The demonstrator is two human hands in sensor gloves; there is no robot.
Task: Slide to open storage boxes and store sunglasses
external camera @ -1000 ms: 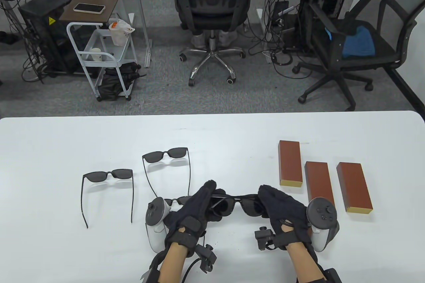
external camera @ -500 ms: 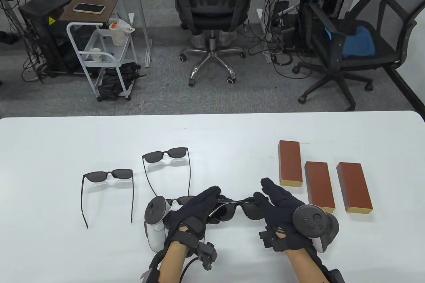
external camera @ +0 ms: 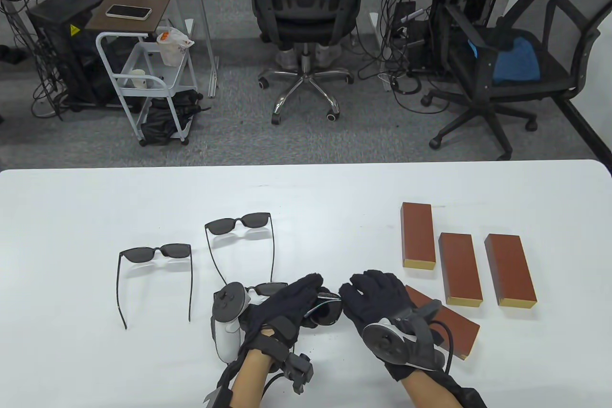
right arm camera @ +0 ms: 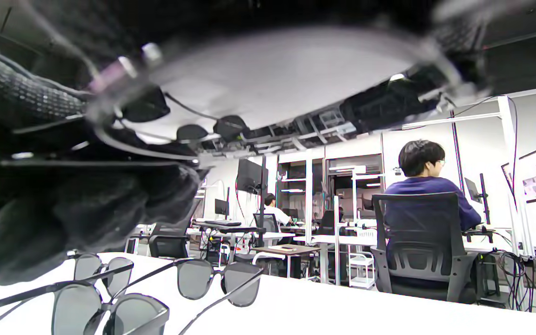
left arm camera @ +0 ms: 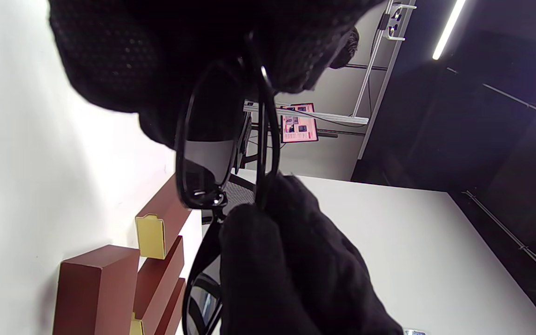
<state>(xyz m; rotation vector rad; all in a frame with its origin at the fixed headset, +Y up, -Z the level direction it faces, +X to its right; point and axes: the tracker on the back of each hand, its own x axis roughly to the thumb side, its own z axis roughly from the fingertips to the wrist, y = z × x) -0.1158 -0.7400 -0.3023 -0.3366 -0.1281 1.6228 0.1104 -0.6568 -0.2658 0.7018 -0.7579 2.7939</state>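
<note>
My left hand (external camera: pixel 310 291) grips one end of a black pair of sunglasses (external camera: pixel 328 313) just above the table's front edge. My right hand (external camera: pixel 357 291) lies palm down over the other end, its fingers (left arm camera: pixel 268 260) curled round the frame (left arm camera: pixel 203 153). Most of that pair is hidden between the gloves. Three brown storage boxes (external camera: pixel 417 235) (external camera: pixel 459 268) (external camera: pixel 509 269) lie closed in a row at the right. A fourth brown box (external camera: pixel 456 324) lies partly under my right wrist.
Two more pairs of sunglasses (external camera: pixel 155 252) (external camera: pixel 239 223) stand with arms unfolded left of centre. Another pair (external camera: pixel 265 289) shows partly from under my left hand. Office chairs and a cart stand beyond the white table's far edge (external camera: pixel 306 164).
My right hand rolled palm down and moved left over the sunglasses, uncovering a fourth box beneath it. The visible part of the held pair shrank between the hands. The left hand barely moved.
</note>
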